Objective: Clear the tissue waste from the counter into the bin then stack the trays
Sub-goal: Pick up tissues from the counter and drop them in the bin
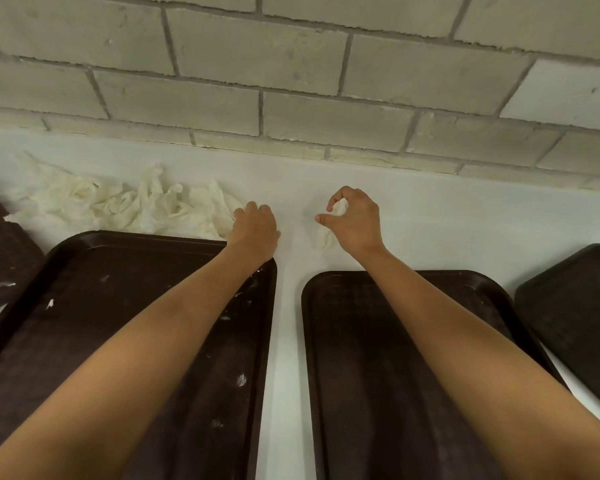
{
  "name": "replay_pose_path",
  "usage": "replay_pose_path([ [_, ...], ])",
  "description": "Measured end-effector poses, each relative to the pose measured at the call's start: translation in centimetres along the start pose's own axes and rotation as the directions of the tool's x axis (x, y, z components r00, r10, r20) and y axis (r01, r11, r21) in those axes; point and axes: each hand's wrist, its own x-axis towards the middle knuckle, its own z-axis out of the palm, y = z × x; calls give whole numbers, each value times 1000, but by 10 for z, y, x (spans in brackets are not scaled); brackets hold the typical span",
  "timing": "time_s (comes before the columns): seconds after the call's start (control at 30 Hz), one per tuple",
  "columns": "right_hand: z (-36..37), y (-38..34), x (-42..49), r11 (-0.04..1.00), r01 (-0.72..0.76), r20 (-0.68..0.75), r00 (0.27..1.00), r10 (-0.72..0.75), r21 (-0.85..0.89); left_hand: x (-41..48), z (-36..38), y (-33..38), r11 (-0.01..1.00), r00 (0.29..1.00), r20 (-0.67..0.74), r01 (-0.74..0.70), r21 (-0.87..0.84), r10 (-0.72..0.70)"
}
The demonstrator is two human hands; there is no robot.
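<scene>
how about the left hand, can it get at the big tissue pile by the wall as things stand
Probably yes. The left hand lies at the right edge of the tissue pile, nothing between them; the brown tray under the forearm sits low. The right hand grips a separate tissue wad.

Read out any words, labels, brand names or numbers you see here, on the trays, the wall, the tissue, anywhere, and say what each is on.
No readable text anywhere.
The left tray and right tray bear only white flecks, no label.
The brick wall, counter, tissue pile and the tissue wad in the right hand are unprinted.
</scene>
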Motion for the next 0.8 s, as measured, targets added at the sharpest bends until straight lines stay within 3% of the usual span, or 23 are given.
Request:
replay_pose_path([
  [0.2, 0, 1, -2, 1000, 4, 4, 1000, -4, 10, -4, -2, 4, 998, 1000, -27, -10, -60, 8],
  [0.37, -2, 0, -4, 999, 0, -19, 1000, 1, 54, -10, -15, 6, 995, 985, -161, -78, -58, 68],
  [0.57, -4, -6, -9, 997, 4, 3, 1000, -4, 78, -24, -29, 8, 965, 959, -280, -119, -234, 51],
  [0.8, -11, -23, -23, 983, -12, -33, 999, 18, 185, -43, -39, 12, 839, 945, -326, -149, -523, -35],
])
